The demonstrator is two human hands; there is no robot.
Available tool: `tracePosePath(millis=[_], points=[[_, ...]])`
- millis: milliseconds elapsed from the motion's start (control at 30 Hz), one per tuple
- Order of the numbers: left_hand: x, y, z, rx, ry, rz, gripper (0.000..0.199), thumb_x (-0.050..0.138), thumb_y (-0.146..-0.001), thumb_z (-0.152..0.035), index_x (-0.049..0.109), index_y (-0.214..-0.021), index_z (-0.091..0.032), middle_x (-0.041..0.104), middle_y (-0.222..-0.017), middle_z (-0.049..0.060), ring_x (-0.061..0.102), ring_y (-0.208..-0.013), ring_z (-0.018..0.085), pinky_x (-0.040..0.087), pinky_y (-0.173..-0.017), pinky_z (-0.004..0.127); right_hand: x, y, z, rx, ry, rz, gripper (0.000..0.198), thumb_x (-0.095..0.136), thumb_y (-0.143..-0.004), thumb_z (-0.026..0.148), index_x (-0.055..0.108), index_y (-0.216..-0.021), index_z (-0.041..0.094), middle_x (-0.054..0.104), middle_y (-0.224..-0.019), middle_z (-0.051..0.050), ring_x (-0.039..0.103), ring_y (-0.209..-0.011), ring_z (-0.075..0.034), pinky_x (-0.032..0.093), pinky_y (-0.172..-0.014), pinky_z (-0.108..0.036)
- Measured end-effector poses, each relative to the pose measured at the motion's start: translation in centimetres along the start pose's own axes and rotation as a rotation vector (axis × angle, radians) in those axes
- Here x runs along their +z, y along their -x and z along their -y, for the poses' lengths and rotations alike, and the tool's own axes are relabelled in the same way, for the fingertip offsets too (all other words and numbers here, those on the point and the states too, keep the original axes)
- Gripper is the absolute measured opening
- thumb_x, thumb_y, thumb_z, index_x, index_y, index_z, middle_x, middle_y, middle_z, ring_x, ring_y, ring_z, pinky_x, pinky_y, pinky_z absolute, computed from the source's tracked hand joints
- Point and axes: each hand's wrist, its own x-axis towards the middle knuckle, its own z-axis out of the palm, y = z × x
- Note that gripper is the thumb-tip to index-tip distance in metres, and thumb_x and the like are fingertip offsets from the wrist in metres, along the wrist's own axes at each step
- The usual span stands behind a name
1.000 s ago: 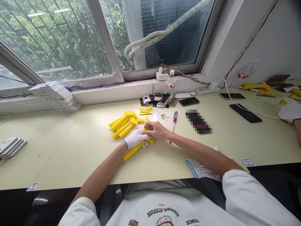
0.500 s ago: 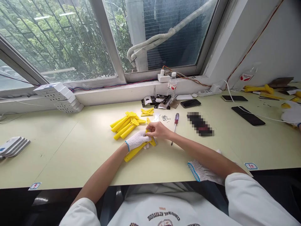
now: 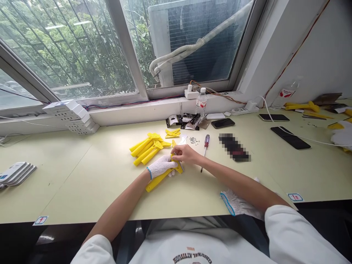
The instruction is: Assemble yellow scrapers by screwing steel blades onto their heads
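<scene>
My left hand (image 3: 161, 167), in a white knit glove with a blue cuff, is closed around a yellow scraper (image 3: 158, 182) near its head. The scraper's handle points down-left, and a thin metal blade edge shows at the head. My bare right hand (image 3: 184, 153) has its fingers pinched together at the scraper head; whatever lies between the fingertips is too small to make out. Beyond them are yellow scraper handles (image 3: 148, 146) in a pile, small yellow head pieces (image 3: 172, 133), and a scatter of small screws (image 3: 194, 140). A screwdriver (image 3: 206, 146) lies right of my right hand.
A loose white glove (image 3: 239, 203) lies under my right forearm at the table edge. Black packages (image 3: 183, 121), a water bottle (image 3: 201, 101) and phones (image 3: 222, 122) line the back. White boxes (image 3: 73, 115) stand left. Another person's gloved hand (image 3: 341, 136) shows at far right.
The camera has tilted slightly, shifting the scene a little downward. My right fingers stay at the scraper head, and slightly more of the blade edge shows.
</scene>
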Motion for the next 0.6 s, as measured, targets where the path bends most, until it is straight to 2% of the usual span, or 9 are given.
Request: tracePosePath(millis=[133, 267, 600], points=[[-0.05, -0.02, 0.04, -0.009, 0.022, 0.02, 0.03, 0.067, -0.096, -0.04, 0.078, -0.1, -0.013, 0.075, -0.073, 0.007, 0.069, -0.062, 0.017, 0.056, -0.063, 0.029, -0.11, -0.05, -0.07, 0.016, -0.028, 0.035, 0.029, 0.081, -0.088, 0.041, 0.078, -0.106, 0.019, 0.066, -0.08, 0.0, 0.061, -0.073, -0.016, 0.05, -0.063, -0.028], [-0.08, -0.08, 0.25, 0.002, 0.028, 0.021, 0.029, 0.068, -0.097, -0.041, 0.076, -0.093, -0.013, 0.075, -0.072, 0.008, 0.068, -0.061, 0.017, 0.056, -0.063, 0.029, -0.05, -0.02, -0.12, 0.031, -0.046, 0.042, 0.031, 0.08, -0.089, 0.044, 0.077, -0.107, 0.019, 0.065, -0.085, -0.001, 0.06, -0.076, -0.017, 0.051, -0.061, -0.028], [0.04, 0.32, 0.08, 0.028, 0.016, -0.002, 0.021, 0.066, -0.094, -0.036, 0.073, -0.092, -0.016, 0.075, -0.073, 0.006, 0.07, -0.063, 0.017, 0.057, -0.063, 0.027, 0.06, -0.14, -0.12, 0.007, -0.028, 0.045, 0.028, 0.078, -0.091, 0.041, 0.074, -0.107, 0.019, 0.063, -0.084, 0.001, 0.058, -0.076, -0.016, 0.047, -0.066, -0.029]])
